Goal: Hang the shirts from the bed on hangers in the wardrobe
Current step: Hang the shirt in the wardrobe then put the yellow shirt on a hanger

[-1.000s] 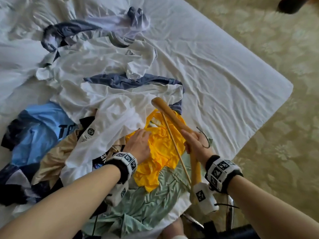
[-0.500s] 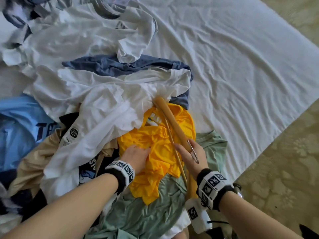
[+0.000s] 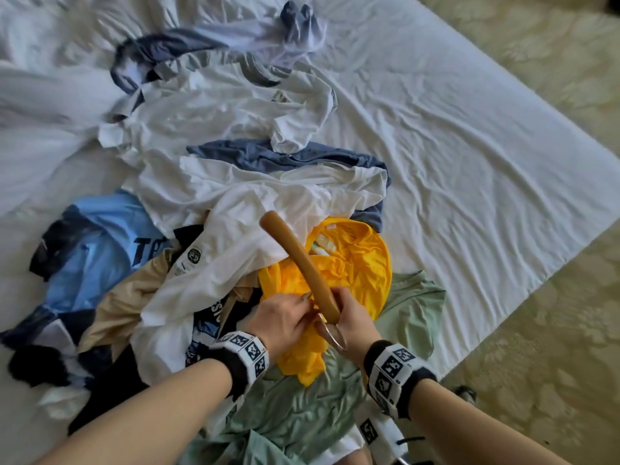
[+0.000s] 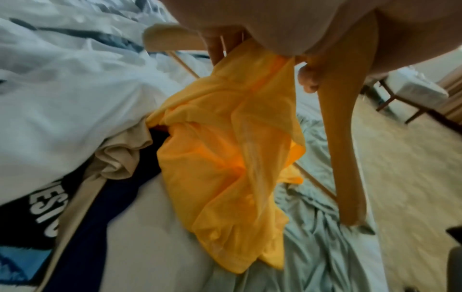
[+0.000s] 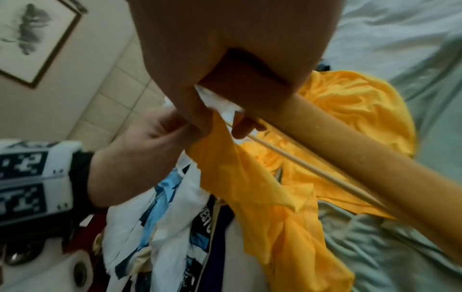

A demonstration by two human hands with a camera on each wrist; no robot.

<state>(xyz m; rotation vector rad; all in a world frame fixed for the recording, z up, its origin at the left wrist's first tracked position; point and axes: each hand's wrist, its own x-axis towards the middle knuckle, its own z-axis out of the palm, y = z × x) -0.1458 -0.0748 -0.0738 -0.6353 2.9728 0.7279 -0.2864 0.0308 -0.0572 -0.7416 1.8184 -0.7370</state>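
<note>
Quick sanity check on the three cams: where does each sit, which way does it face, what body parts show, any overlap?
Head: looks down at the bed; both forearms, left hand, right hand show.
Left wrist: under the left palm, looks along the fingers at the yellow shirt.
Right wrist: under the right palm, faces the wooden hanger; the left hand shows too.
All three share shirt and hanger.

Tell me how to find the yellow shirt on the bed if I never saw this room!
Look at the white-sheeted bed and find the messy pile of shirts near its closest edge. At the front of that pile, the bright yellow thin-fabric shirt lies on a pale green shirt, under a tan wooden hanger. It is the only yellow one, and the left hand pinches it.
</note>
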